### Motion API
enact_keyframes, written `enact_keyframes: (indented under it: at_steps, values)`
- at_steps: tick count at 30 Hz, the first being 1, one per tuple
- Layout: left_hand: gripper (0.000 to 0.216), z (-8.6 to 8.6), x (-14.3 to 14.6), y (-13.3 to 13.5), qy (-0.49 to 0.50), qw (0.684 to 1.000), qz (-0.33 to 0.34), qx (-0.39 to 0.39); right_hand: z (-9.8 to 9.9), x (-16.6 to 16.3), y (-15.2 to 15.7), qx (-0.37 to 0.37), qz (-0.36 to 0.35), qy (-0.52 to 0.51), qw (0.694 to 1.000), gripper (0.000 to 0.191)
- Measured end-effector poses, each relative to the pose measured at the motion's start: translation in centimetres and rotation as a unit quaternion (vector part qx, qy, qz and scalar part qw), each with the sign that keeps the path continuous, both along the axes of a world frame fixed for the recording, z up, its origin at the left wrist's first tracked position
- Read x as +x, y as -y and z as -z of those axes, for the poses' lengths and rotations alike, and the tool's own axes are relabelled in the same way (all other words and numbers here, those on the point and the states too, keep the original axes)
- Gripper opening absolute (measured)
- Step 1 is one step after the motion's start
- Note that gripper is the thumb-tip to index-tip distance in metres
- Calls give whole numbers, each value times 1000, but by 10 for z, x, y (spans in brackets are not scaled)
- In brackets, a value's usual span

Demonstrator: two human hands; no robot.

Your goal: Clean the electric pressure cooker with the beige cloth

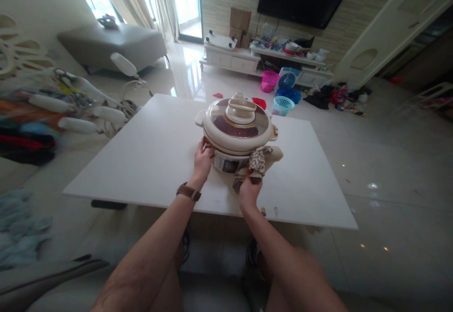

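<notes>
A cream electric cooking pot (236, 135) with a glass lid and knob stands on a low white table (148, 161). My left hand (202, 159) grips the pot's near left side, fingers curled against it; a brown watch is on that wrist. My right hand (249, 190) is closed on a beige and brown patterned cloth (262, 158), pressed against the pot's front right side by its control panel.
A grey sofa (113, 43) stands at the far left, with a rack of white-handled tools (81, 109) beside the table. A TV cabinet (269, 59) with clutter lies beyond, and pink and blue baskets (279, 90) sit on the tiled floor.
</notes>
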State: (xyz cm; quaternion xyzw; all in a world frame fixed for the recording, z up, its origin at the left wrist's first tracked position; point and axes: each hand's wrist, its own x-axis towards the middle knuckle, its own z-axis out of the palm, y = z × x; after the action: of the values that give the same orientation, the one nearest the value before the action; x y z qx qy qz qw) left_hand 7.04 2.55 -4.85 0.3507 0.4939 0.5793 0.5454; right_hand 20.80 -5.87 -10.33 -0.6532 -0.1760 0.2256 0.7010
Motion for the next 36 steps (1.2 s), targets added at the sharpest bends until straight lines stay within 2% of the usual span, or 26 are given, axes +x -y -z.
enact_keyframes:
  at_steps: [4, 7, 9, 12, 14, 17, 20, 25, 30, 33, 36]
  values:
    - [60, 3, 1, -2, -9, 1000, 3, 9, 3, 12, -13, -3, 12, -130, 991, 29]
    - [57, 5, 2, -3, -8, 1000, 0, 14, 1, 31, -31, -36, 34, -237, 970, 20]
    - [56, 5, 2, -4, -12, 1000, -9, 11, 1, 33, -36, -48, 47, -298, 952, 17]
    - [56, 5, 3, -4, -19, 1000, -23, 8, -8, 27, -32, -22, 41, -379, 924, 17]
    - [56, 5, 3, -4, -21, 999, -26, 9, -21, 28, -28, 8, 35, -409, 912, 18]
    - [57, 7, 3, -4, -21, 999, -24, 12, -43, 42, -26, 60, 19, -401, 914, 17]
    - [59, 10, 4, -4, -24, 999, -25, 17, -50, 48, -25, 86, 6, -383, 920, 20]
    - [64, 14, 5, -5, -28, 999, -30, 22, -27, 27, -27, 14, 61, -397, 916, 17]
    - [63, 13, 5, -4, -34, 999, -25, 20, -15, 30, -36, -35, 49, -384, 921, 16]
    - [61, 12, 6, -4, -37, 999, -28, 23, -20, 37, -38, -26, 40, -311, 949, 21]
    - [59, 11, 6, -4, -36, 999, -24, 27, -28, 39, -37, 22, 38, -156, 987, 28]
